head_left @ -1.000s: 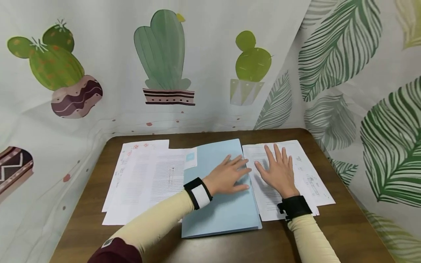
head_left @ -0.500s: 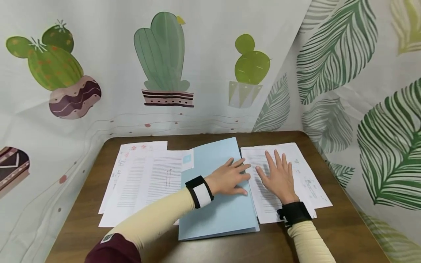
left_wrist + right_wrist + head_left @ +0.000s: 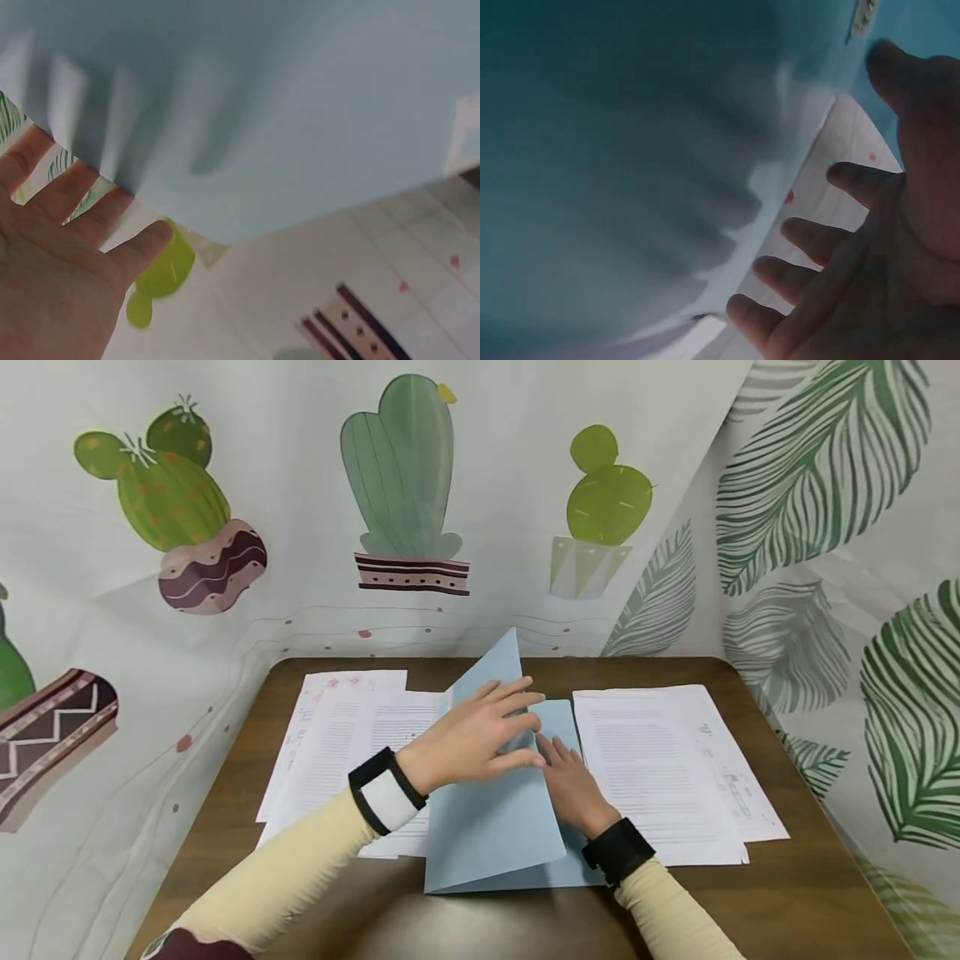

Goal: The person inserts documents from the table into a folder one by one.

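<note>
A light blue folder lies in the middle of the brown table (image 3: 787,893). Its front cover (image 3: 487,810) is raised and tilted toward the left, and the back leaf (image 3: 562,714) lies flat. My left hand (image 3: 480,735) lies with straight fingers against the cover's outer face near its free edge. In the left wrist view that hand (image 3: 52,255) meets the blue cover (image 3: 285,97). My right hand (image 3: 573,785) reaches under the raised cover, flat on the back leaf, fingertips partly hidden. In the right wrist view its fingers (image 3: 855,270) are spread beneath the cover (image 3: 615,150).
A stack of printed sheets (image 3: 660,768) lies right of the folder, and several overlapping sheets (image 3: 337,735) lie to its left. Cloth with cactus and leaf prints (image 3: 405,485) hangs close behind and along both sides of the table.
The folder was closed with my left hand flat on it and my right hand on the right sheets. Now the cover is raised and my right hand has slid left under it.
</note>
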